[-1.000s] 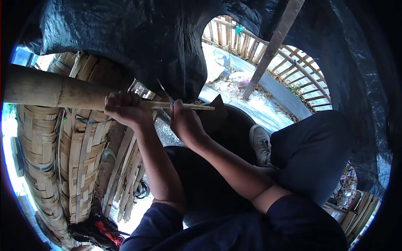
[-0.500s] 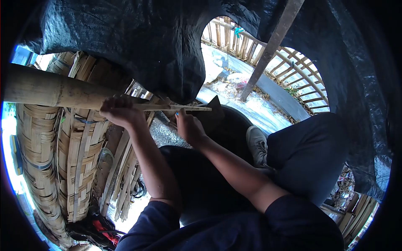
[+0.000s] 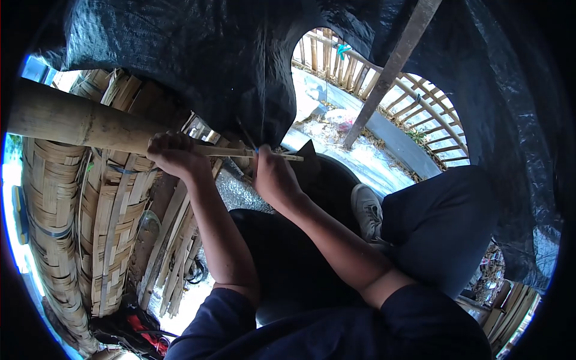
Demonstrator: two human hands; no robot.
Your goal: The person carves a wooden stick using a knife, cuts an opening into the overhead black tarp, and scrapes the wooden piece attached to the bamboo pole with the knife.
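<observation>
My left hand (image 3: 178, 157) is closed around a thin bamboo strip (image 3: 225, 152), beside the end of a thick bamboo pole (image 3: 90, 123). The strip points right, past my other hand. My right hand (image 3: 273, 174) is closed on a small knife (image 3: 247, 133), its thin blade pointing up and to the left, with a bit of blue at its base. The knife lies across the strip, near the strip's right end. My right fingers partly hide the handle.
Rolled woven bamboo panels (image 3: 57, 222) stand at the left, with loose bamboo slats (image 3: 174, 252) next to them. Black plastic sheeting (image 3: 180, 54) hangs above and at right. A slanted post (image 3: 390, 72) stands before a bamboo fence. My shoe (image 3: 367, 210) is right of my hands.
The knife blade dropped out of clear view half a second ago and now shows raised above the strip again. My right hand has shifted slightly right. My left hand keeps its grip.
</observation>
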